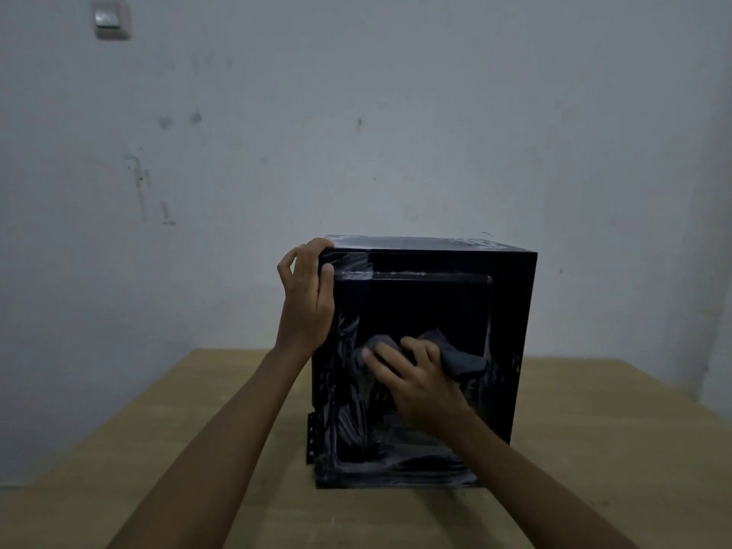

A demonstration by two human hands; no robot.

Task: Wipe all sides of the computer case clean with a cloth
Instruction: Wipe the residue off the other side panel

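- My left grip (307, 295) clasps the top corner of the computer case (511, 330)
- My right grip (412, 374) holds the bunched cloth (463, 360) against its streaked near panel
- Other sides, I judge, await

Your computer case (511, 330) is a black box standing upright on the wooden table (594, 429), with a broad side panel turned toward you. That panel has a large rectangular area set into it, and pale streaks and smears run across its left part and along its lower edge. A narrow perforated metal strip sticks out at the lower left edge. Your left hand (307, 299) grips the case's upper left corner, thumb on the facing panel. The cloth (463, 360) is dark grey and bunched into a wad. It lies against the facing panel at about mid-height, held there under the bent fingers of your right hand (420, 374), with folds showing on either side of them.
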